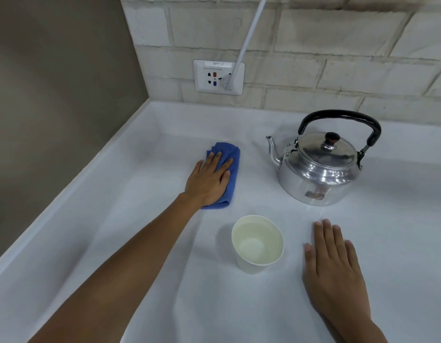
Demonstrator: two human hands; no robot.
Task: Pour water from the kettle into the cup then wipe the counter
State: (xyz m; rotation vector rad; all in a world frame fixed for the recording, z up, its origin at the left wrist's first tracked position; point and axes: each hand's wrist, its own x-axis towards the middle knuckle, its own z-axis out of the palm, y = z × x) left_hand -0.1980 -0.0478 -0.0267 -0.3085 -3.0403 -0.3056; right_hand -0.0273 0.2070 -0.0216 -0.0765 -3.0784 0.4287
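Counter: the pale white countertop [140,243] is taking up most of the view, with a raised lip running along its left edge and back edge; a broad bare stretch is lying open at the near left.
Wall: the pale brick wall [313,45] is standing behind, carrying a white socket plate [219,77] with a white cable [249,38] plugged in.
Kettle: the shiny steel kettle with a black handle [318,169] is sitting upright at the back right, spout pointing left.
Left hand [209,179]: fingers are lying spread flat, pressing on the folded blue cloth [229,174] near the back left corner.
Right hand [335,266]: it is resting palm-down, fingers extended, holding nothing, just right of the cup.
Cup: the white paper cup [257,243] is standing between the hands, holding water.
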